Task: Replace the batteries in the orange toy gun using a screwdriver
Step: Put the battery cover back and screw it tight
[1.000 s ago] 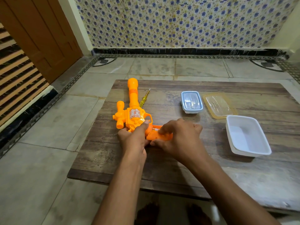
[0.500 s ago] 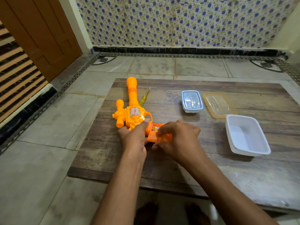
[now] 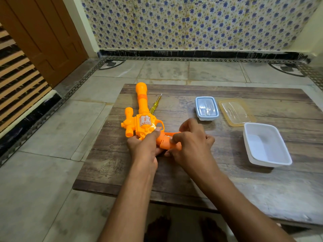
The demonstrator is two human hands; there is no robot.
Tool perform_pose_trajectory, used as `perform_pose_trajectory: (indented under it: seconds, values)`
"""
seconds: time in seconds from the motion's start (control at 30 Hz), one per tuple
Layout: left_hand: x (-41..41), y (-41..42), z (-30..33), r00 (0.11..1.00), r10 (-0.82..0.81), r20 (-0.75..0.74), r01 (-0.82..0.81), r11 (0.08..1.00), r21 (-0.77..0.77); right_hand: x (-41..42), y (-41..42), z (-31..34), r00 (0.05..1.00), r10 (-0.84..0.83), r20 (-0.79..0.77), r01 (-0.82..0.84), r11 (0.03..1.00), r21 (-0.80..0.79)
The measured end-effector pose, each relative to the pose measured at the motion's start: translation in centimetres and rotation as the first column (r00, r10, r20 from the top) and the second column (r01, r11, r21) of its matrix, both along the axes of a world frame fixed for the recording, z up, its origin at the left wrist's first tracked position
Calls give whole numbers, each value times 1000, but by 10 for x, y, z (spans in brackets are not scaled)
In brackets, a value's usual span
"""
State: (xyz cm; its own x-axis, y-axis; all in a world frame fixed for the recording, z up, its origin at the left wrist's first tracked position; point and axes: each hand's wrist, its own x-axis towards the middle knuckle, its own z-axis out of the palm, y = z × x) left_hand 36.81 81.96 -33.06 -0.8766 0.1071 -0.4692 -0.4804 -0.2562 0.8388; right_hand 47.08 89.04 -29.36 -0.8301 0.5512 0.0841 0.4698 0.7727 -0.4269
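Note:
The orange toy gun lies flat on the wooden table, barrel pointing away from me. My left hand grips the gun where the body meets the handle, thumb up by the trigger guard. My right hand is curled over the handle's battery bay, fingertips pinching at something small inside; a sliver of metal shows there, but what is pinched is hidden. A yellow screwdriver lies on the table just right of the barrel, tip pointing away.
A small lidded blue container sits at the table's far middle. A clear yellowish lid lies to its right, and an open white tub stands nearer the right edge. A tiled floor surrounds the low table.
My right hand's fingers have lifted and shifted slightly over the handle. The gun and my left hand stay in place.

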Motion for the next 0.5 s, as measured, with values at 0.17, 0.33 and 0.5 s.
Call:
perform_pose_trajectory:
  seconds: [0.17, 0.33, 0.5]
  values:
    - [-1, -1, -2, 1000, -15, 4, 15, 1000, -6, -7, 8, -5, 1000, 22, -21, -24, 997, -79]
    - [-2, 0, -2, 1000, -19, 1, 19, 1000, 2, -15, 12, -11, 995, 19, -103, -33, 991, -131]
    - [-2, 0, -2, 1000, -27, -12, 27, 1000, -7, -20, 15, -4, 997, 13, -77, -25, 987, -159]
